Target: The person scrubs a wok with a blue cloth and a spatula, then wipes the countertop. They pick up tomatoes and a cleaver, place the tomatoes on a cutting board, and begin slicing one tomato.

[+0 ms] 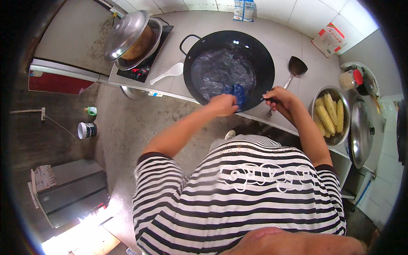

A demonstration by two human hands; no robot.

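Note:
A large black wok [228,71] with water swirling in its bowl sits on the counter before me. My left hand [223,104] is at the near rim, its fingers closed on a blue scrubbing cloth or pad [237,92] that lies against the inner wall. The exact kind of cloth is hard to tell. On the right side, my right hand [279,98] grips the wok's long handle [288,115], which my forearm partly hides. A metal wok spatula [297,67] rests on the counter just beyond that hand. A loop handle [186,43] juts from the wok's far left side.
To the left, a white slotted spoon [169,72] lies near an induction cooker [132,75] bearing a pan and a tilted metal lid [127,35]. At right stand a steel bowl [346,127] of corn cobs [328,113], another lid [361,134] and a red-capped jar [349,79].

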